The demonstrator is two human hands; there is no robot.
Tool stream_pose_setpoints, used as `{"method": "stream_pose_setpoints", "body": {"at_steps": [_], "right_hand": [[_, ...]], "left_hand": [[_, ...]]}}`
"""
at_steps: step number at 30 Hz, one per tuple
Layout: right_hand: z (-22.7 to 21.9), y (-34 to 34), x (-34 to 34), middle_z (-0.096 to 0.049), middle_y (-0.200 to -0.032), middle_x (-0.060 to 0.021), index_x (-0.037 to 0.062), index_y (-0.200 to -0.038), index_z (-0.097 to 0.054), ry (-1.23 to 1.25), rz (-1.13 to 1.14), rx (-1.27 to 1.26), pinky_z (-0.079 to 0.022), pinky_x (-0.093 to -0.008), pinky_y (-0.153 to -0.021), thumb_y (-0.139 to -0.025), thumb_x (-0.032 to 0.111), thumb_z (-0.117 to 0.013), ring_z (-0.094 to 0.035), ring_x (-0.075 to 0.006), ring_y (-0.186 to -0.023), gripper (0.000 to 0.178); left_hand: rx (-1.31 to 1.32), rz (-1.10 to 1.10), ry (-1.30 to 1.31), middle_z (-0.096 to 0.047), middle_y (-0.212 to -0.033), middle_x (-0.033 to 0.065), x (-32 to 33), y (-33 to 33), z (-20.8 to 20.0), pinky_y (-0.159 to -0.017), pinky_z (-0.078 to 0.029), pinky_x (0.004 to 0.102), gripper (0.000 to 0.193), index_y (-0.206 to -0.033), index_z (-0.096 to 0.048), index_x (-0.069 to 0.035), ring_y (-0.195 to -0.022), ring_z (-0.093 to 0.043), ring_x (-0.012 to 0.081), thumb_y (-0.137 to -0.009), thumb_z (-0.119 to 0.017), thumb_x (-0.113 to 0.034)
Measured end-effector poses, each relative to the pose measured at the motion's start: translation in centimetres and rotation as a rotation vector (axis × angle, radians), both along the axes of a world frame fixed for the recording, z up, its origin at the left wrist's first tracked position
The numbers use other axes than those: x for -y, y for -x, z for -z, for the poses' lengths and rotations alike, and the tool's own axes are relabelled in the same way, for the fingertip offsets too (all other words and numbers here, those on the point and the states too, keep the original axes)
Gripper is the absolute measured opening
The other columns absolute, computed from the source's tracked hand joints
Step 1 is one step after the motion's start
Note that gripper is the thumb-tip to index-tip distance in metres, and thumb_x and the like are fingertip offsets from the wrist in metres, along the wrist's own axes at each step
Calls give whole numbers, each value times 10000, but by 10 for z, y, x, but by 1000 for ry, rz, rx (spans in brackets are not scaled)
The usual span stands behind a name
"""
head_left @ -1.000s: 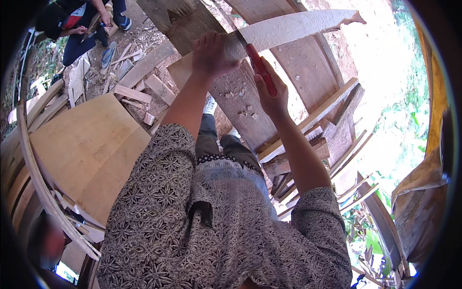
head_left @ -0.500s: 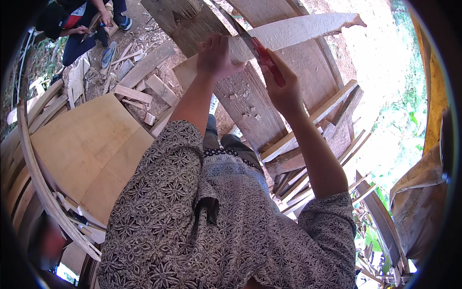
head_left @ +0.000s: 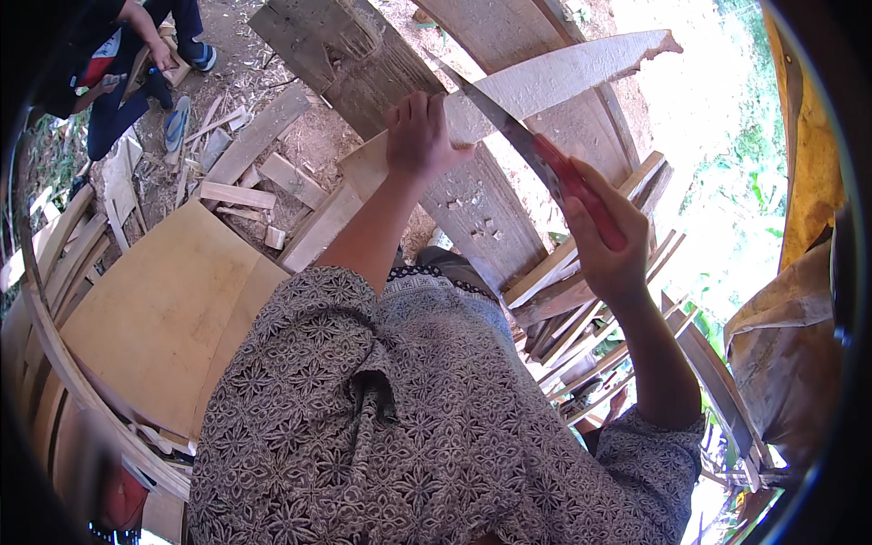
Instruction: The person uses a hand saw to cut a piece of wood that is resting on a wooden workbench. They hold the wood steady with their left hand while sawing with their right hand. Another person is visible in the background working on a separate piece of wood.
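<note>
A long pale board (head_left: pixel 563 80) with a curved outline and a ragged brown far end lies across two weathered planks. My left hand (head_left: pixel 420 138) is closed over its near end, fingers wrapped over the upper edge. In my right hand (head_left: pixel 610 232) is a handsaw (head_left: pixel 516 129), gripped by its red handle. The saw's narrow blade slants up and left across the board just right of my left hand, its tip beyond the board's far edge. Sawdust crumbs (head_left: pixel 477 222) lie on the plank below.
At the left rests a broad light plywood sheet (head_left: pixel 154 300) beside curved wooden strips (head_left: pixel 77 391). Offcuts (head_left: pixel 238 195) litter the ground. Another person (head_left: pixel 136 64) sits at the upper left. Stacked slats (head_left: pixel 590 345) lean at the right, near a yellow and brown sheet (head_left: pixel 781 336).
My right hand has drawn the saw back, down and to the right, so more of the blade shows. My left hand stays on the board. The other person's hands have moved apart.
</note>
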State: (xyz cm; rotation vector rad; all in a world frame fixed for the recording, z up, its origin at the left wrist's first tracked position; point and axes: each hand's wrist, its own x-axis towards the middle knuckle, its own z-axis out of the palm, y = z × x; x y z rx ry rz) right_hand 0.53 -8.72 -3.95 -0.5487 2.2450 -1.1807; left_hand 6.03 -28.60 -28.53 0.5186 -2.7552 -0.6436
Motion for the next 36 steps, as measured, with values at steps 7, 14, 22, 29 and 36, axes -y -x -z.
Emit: {"method": "stream_pose_setpoints", "body": {"at_steps": [7,14,22,29,36], "right_hand": [[101,27,36,-734,-1210,-162,-86,-1326,-621,125,154,71,-529,-283,-1002,-981,48,-667,-672,-176,-1172,374],[138,-3,-13,-738,-1239,-150,36,-1369,-640,58,69,-199,-547,-318,-950,-972,132,-696,-715,-183,-1110,412],[195,-37,-60,-761,-1070,-126,71,-1441,-589,119,131,-108,-551,-317,-845,-973,156,-692,-720,-168,-941,486],[106,-42,-65,-773,-990,-116,69,-1394,-628,50,161,-101,-553,-315,-755,-963,154,-693,-713,-144,-827,444],[18,-53,-98,-700,-1301,-184,-24,-1460,-519,94,18,-86,-502,-321,-1042,-1001,-15,-575,-653,-227,-1248,463]], "left_hand": [[34,20,-36,-545,-1096,121,-4,3,-1,-936,-415,479,829,-1189,-550,-67,-1073,-552,315,-581,-894,-513],[118,5,102,-554,-1119,126,-11,5,1,-939,-420,477,819,-1161,-556,-74,-1085,-554,319,-585,-876,-561],[23,29,224,-551,-1127,136,-12,0,29,-914,-447,492,812,-1141,-561,-78,-1089,-555,328,-587,-865,-589],[64,-56,187,-550,-1144,156,-17,1,18,-966,-456,527,833,-1157,-543,-58,-1121,-563,361,-595,-871,-577],[-73,-18,126,-531,-1157,173,-11,0,18,-930,-473,553,897,-1227,-494,-72,-1091,-572,380,-584,-905,-544]]}}
